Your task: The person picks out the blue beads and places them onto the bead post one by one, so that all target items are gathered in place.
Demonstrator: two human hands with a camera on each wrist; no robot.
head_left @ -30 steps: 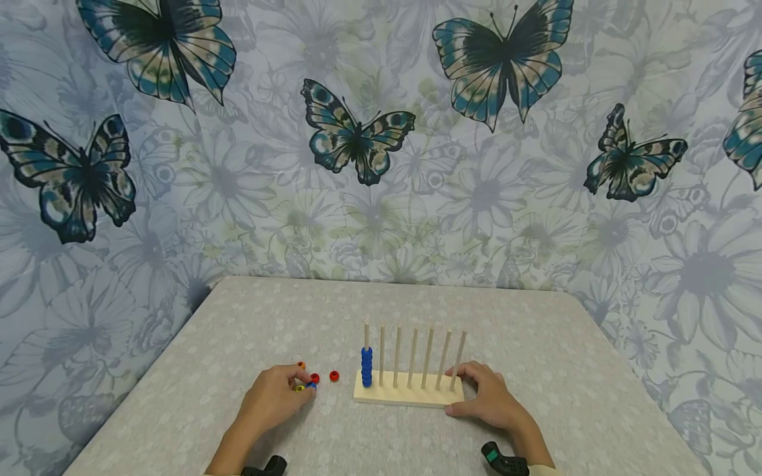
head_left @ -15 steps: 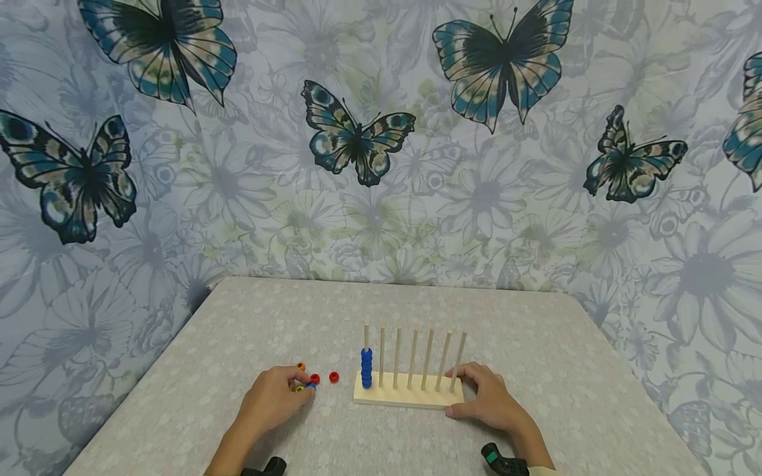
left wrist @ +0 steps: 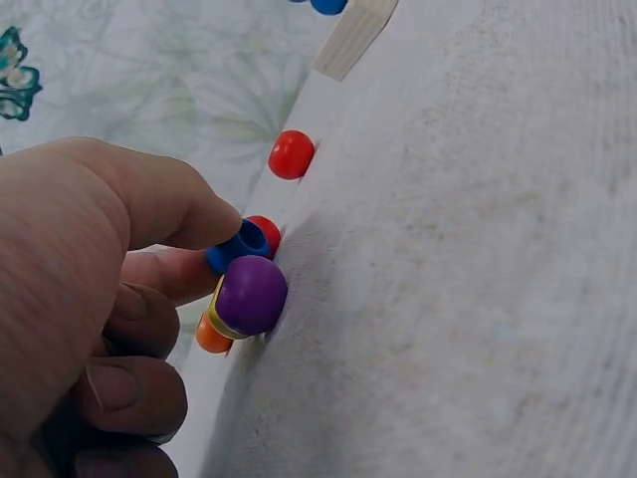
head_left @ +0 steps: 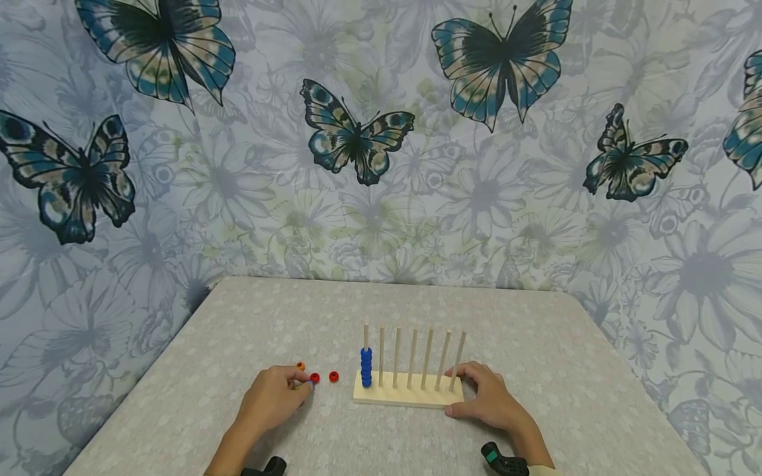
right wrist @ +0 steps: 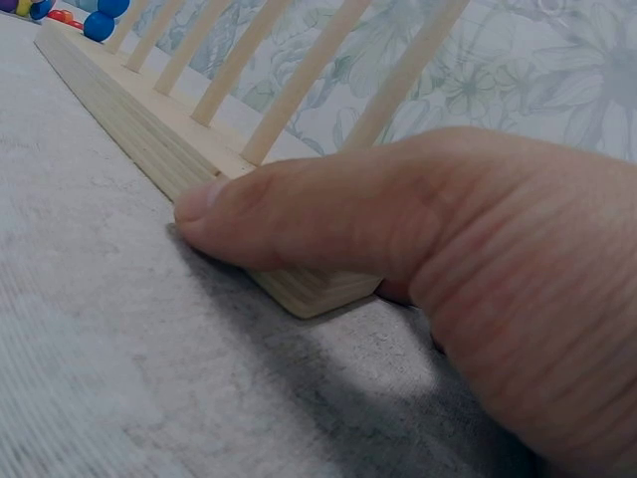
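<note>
In the left wrist view, a blue bead (left wrist: 231,249) with its hole showing is pinched between the thumb and a finger of my left hand (head_left: 272,396). Close by are a purple bead (left wrist: 252,295), a yellow bead (left wrist: 218,309) mostly behind it, an orange bead (left wrist: 212,335) and a red bead (left wrist: 265,231). My right hand (head_left: 489,396) grips the right end of a pale wooden peg stand (head_left: 407,395), thumb along the front edge; its other fingers are largely hidden behind. Several blue beads (head_left: 366,367) are stacked on the leftmost peg; the other pegs are bare.
A second red bead (head_left: 334,377) lies between the loose beads and the stand. The table (head_left: 381,443) has a light patterned cover and meets a butterfly-print wall covering (head_left: 381,231) at the back. Black straps with devices (head_left: 505,459) sit on both wrists.
The left fingertips have drawn back slightly to the left and closed in on the blue bead, covering more of the yellow one. The right hand and the stand stay put.
</note>
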